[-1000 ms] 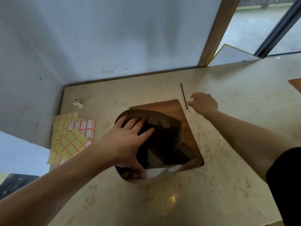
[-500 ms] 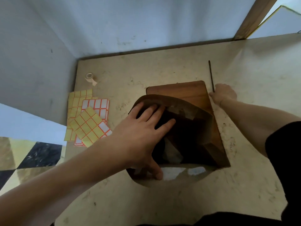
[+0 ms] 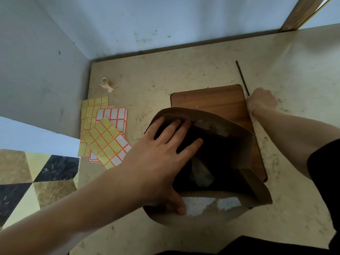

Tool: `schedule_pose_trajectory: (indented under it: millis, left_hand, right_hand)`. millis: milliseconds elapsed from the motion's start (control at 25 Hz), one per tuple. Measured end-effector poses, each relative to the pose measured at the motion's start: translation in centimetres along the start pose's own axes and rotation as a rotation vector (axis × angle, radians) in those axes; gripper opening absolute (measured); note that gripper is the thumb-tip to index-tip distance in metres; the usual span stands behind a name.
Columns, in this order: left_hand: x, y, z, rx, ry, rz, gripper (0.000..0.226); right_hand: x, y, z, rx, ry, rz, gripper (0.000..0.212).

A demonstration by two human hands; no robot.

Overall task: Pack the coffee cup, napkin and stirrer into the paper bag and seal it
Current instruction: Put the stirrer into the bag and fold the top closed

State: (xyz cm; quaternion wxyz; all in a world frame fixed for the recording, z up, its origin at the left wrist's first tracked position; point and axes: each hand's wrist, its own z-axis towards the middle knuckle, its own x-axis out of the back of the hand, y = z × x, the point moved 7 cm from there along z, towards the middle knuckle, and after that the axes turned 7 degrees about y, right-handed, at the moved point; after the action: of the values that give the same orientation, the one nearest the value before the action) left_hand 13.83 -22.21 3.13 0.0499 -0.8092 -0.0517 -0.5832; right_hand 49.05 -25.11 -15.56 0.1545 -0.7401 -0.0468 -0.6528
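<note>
A brown paper bag (image 3: 255,188) stands open on a wooden board (image 3: 211,98) in the middle of the counter. My left hand (image 3: 161,162) holds the bag's left rim, fingers across the mouth and thumb on the near edge. Something pale, perhaps the napkin (image 3: 201,174), shows deep inside the dark bag; the cup is not clearly visible. A thin black stirrer (image 3: 241,76) lies on the counter beyond the board's right corner. My right hand (image 3: 261,100) is closed at the stirrer's near end, pinching it.
Sheets of yellow and white stickers (image 3: 103,133) lie left of the bag. A small roll of tape (image 3: 105,82) sits near the back left corner. Walls close off the back and left; the counter (image 3: 184,70) edge drops to a tiled floor at the left.
My right hand has come down onto the near end of the stirrer and closed on it. My left hand stays on the bag's rim. The view has shifted closer and leftward.
</note>
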Motion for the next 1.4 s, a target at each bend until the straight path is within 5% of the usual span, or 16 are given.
schedule_pose_trajectory:
  millis: [320,760,1080,1400]
  left_hand:
    - [0.0,-0.1,-0.7,0.012,0.001,0.026,0.132]
    - [0.5,0.1,-1.0,0.044,0.010,0.022,0.125]
    - [0.7,0.0,-0.5,0.097,-0.051,0.019,0.126]
    - [0.8,0.2,-0.4,0.113,-0.102,0.024,0.123]
  right_hand:
    - [3.7,-3.3,-3.5,0.138,0.048,0.473,0.019]
    - [21.5,-5.8,-14.3,0.570,0.158,0.959,0.016]
    - [33.8,-3.5,-23.4,0.830,0.151,0.874,0.016]
    - [36.7,-3.4,-29.3,0.974,-0.058,0.687,0.013]
